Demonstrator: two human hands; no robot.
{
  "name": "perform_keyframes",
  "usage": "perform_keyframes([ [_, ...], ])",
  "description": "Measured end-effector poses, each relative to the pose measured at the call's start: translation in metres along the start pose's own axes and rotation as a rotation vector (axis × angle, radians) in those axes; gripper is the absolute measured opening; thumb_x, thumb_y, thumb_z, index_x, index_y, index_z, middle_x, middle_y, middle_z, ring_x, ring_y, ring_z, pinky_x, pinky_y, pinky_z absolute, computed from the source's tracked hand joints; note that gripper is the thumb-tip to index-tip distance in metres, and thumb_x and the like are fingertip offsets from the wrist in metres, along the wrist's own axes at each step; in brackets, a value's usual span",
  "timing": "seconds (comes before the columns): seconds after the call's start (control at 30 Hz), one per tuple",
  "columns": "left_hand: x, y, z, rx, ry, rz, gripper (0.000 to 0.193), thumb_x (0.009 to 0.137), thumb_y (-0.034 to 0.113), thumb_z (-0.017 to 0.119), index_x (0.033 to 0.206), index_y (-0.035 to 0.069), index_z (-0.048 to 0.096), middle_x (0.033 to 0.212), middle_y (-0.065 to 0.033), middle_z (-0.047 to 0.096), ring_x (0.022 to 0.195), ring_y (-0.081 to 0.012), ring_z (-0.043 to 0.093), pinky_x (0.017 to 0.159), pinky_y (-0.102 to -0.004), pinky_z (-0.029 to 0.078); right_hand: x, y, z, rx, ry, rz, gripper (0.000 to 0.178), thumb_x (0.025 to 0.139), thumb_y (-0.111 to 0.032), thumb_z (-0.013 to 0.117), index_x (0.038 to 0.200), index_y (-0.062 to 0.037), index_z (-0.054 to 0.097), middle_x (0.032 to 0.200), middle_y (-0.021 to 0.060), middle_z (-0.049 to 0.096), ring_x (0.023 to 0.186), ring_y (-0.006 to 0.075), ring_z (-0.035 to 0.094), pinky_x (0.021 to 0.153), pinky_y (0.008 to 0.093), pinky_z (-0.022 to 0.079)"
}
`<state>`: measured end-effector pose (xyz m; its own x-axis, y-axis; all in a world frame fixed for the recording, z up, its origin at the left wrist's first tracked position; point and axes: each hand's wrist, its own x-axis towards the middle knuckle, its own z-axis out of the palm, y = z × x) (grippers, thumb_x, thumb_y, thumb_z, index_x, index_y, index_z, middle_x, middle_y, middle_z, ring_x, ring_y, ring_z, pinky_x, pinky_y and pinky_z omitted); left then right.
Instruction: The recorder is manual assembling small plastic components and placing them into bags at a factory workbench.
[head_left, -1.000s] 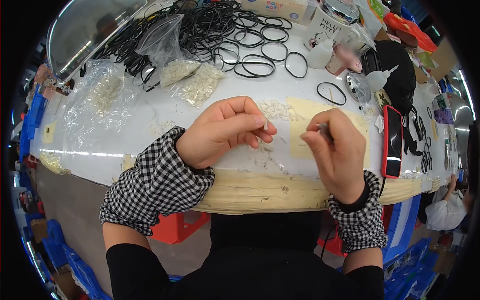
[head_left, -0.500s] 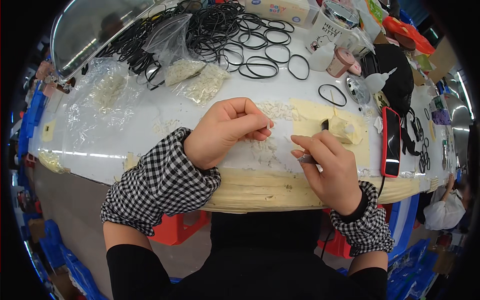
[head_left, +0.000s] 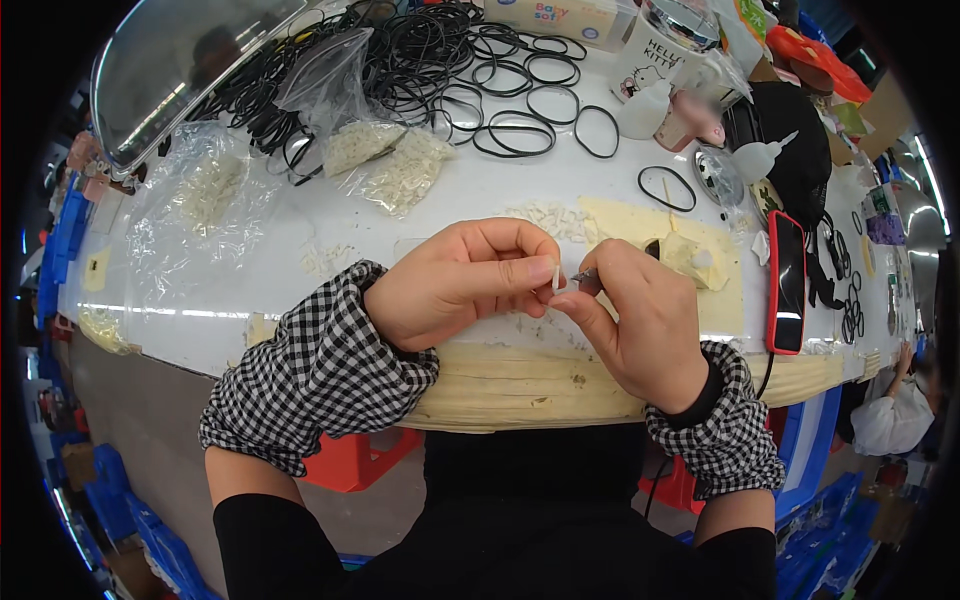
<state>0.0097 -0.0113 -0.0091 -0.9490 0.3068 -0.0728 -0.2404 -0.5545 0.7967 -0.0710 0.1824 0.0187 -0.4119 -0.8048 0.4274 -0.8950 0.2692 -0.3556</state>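
Observation:
My left hand (head_left: 455,285) pinches a small white strip-like piece (head_left: 557,277) between thumb and forefinger, above the near part of the table. Close against it on the right, my right hand (head_left: 645,325) is closed round a small craft knife (head_left: 587,280). Its metal blade end points toward the white piece; I cannot tell whether they touch. The knife's dark handle end shows behind the knuckles. Behind the hands, more small white pieces (head_left: 548,217) lie scattered on the white tabletop.
Tangled black rubber rings (head_left: 420,50) fill the back. Clear bags of white pieces (head_left: 405,170) lie at back left. On the right are a yellow sheet (head_left: 720,310), a wrapped yellowish lump (head_left: 690,258), a red-edged phone (head_left: 787,285) and a white cup (head_left: 660,60). Yellow padding (head_left: 520,385) lines the front edge.
My right hand has moved left with the craft knife, up to my left hand. My left hand has shifted slightly down and right, still pinching the white piece.

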Motion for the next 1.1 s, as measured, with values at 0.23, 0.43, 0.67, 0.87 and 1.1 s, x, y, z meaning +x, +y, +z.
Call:
perform_keyframes([
  [0.23, 0.000, 0.006, 0.006, 0.066, 0.197, -0.019, 0.014, 0.094, 0.013, 0.054, 0.101, 0.001, 0.057, 0.092, -0.0057, 0.061, 0.077, -0.0093, 0.060, 0.070, -0.0206, 0.051, -0.012, 0.007, -0.021, -0.008, 0.023, 0.171, 0.013, 0.079, -0.008, 0.070, 0.084, -0.0047, 0.058, 0.071, 0.0066, 0.055, 0.055, 0.0231, 0.056, 0.049, 0.0321, 0.044],
  [0.43, 0.001, 0.005, 0.003, 0.003, 0.281, 0.002, 0.016, 0.093, 0.009, 0.053, 0.106, -0.001, 0.056, 0.090, -0.0045, 0.061, 0.076, -0.0082, 0.059, 0.068, -0.0187, 0.050, -0.036, 0.019, -0.019, -0.215, -0.035, 0.095, 0.021, 0.071, 0.000, 0.063, 0.091, -0.0051, 0.060, 0.081, 0.0061, 0.055, 0.061, 0.0233, 0.060, 0.052, 0.0318, 0.047],
  [0.67, 0.004, 0.001, -0.001, 0.019, 0.300, -0.005, 0.019, 0.094, 0.011, 0.055, 0.108, -0.001, 0.057, 0.090, -0.0032, 0.061, 0.077, -0.0073, 0.058, 0.068, -0.0182, 0.048, -0.030, 0.014, -0.009, -0.563, -0.179, -0.113, 0.009, 0.071, -0.002, 0.056, 0.075, -0.0054, 0.049, 0.073, 0.0061, 0.046, 0.057, 0.0167, 0.056, 0.048, 0.0300, 0.044],
  [0.87, 0.002, -0.003, 0.004, 0.241, 0.270, -0.003, 0.021, 0.090, 0.008, 0.062, 0.108, -0.002, 0.059, 0.094, -0.0061, 0.065, 0.080, -0.0084, 0.062, 0.073, -0.0197, 0.050, -0.019, 0.013, -0.005, -0.195, -0.139, 0.014, 0.017, 0.073, -0.005, 0.064, 0.088, -0.0029, 0.054, 0.080, 0.0086, 0.052, 0.065, 0.0242, 0.060, 0.054, 0.0342, 0.047],
  [1.1, 0.002, -0.002, 0.007, 0.305, 0.250, 0.100, 0.014, 0.090, 0.008, 0.062, 0.101, -0.001, 0.059, 0.087, -0.0046, 0.064, 0.077, -0.0085, 0.062, 0.071, -0.0205, 0.051, 0.005, -0.004, -0.007, 0.279, -0.054, 0.174, 0.014, 0.078, -0.002, 0.065, 0.091, 0.0000, 0.059, 0.076, 0.0112, 0.057, 0.064, 0.0252, 0.057, 0.056, 0.0330, 0.046],
])
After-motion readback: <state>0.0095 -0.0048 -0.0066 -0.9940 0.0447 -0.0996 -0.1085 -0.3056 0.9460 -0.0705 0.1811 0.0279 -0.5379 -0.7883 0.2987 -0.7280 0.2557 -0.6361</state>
